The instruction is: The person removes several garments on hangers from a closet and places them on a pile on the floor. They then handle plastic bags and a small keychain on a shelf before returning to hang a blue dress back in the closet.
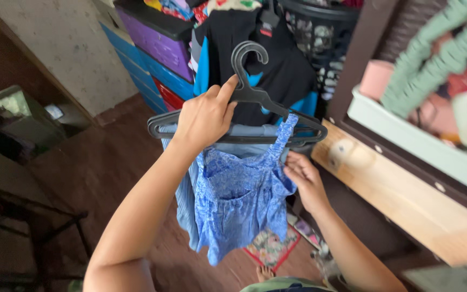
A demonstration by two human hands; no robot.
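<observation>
My left hand [205,116] grips a dark grey plastic hanger [277,111] near its neck and holds it up in front of me. A small blue patterned dress [233,197] hangs from the hanger, one strap looped over the right arm of the hanger. A paler blue cloth hangs behind it. My right hand [302,176] pinches the dress's right edge just under the hanger's right end.
Stacked plastic drawers [158,59] in purple, blue and red stand behind, with a black-and-blue garment [277,65] hanging over them. A wooden shelf edge [406,194] runs along the right. A dark metal frame [39,216] stands at the left on the brown floor.
</observation>
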